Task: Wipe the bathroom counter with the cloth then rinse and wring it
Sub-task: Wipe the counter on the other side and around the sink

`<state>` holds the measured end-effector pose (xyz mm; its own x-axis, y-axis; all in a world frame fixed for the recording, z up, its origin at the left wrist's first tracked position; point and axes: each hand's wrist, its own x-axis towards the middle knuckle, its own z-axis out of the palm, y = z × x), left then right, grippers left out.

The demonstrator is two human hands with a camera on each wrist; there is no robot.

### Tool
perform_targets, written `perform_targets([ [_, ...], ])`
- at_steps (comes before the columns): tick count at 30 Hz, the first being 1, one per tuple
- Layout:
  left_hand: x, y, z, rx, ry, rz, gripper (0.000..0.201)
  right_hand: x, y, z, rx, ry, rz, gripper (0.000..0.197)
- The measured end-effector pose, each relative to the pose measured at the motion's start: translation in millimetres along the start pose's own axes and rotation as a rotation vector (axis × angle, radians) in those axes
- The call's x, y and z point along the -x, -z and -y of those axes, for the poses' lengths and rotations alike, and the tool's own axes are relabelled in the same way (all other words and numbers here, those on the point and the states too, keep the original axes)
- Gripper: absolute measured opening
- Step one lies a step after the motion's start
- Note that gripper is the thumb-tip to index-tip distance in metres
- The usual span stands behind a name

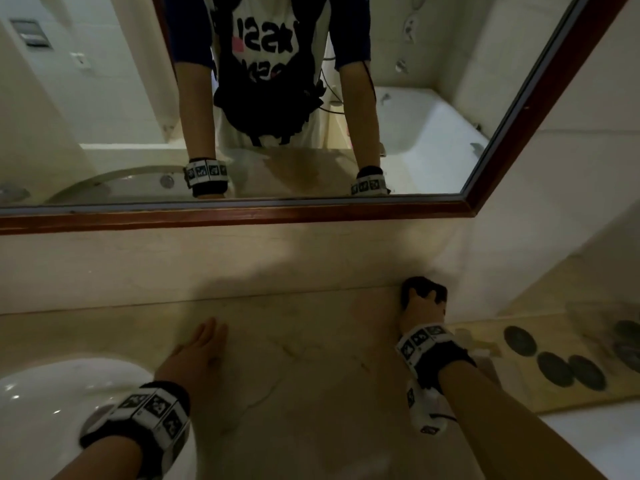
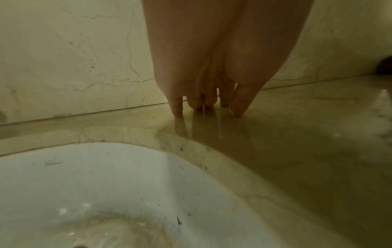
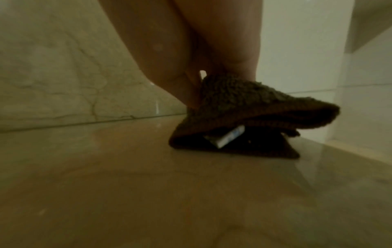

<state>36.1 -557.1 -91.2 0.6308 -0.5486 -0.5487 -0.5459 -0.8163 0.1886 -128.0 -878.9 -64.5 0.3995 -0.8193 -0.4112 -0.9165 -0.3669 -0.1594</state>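
Note:
A dark brown fuzzy cloth (image 1: 420, 286) (image 3: 244, 107) lies bunched on the beige marble counter (image 1: 311, 358) at its back right, close to the wall corner. My right hand (image 1: 420, 306) grips it from above, fingers curled into the pile and pressing it down; a white label (image 3: 228, 136) shows under its fold. My left hand (image 1: 199, 351) rests flat on the counter beside the sink (image 1: 45, 403), fingers straight, and the fingertips (image 2: 178, 110) touch the glossy stone.
The white sink basin (image 2: 95, 193) sits at the left, wet with dark specks. A wood-framed mirror (image 1: 242, 216) hangs above the backsplash. To the right of the counter lies a mat with dark round discs (image 1: 554, 368). A side wall (image 3: 297, 50) closes the right end.

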Motion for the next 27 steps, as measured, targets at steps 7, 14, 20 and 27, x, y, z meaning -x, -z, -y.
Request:
perform_targets([
  [7, 4, 2, 1, -0.013, -0.027, -0.038, 0.066, 54, -25, 58, 0.18, 0.349, 0.131, 0.057],
  [14, 24, 13, -1, -0.065, 0.084, -0.07, 0.058, 137, -74, 138, 0.219, 0.648, 0.419, 0.05],
  [20, 41, 7, 22, -0.039, 0.161, -0.055, 0.058, 198, -96, 161, 0.224, 0.8, 0.576, 0.052],
  [27, 63, 33, 26, 0.091, 0.156, -0.061, 0.068, 219, -88, 144, -0.245, 0.994, 0.433, 0.033],
])
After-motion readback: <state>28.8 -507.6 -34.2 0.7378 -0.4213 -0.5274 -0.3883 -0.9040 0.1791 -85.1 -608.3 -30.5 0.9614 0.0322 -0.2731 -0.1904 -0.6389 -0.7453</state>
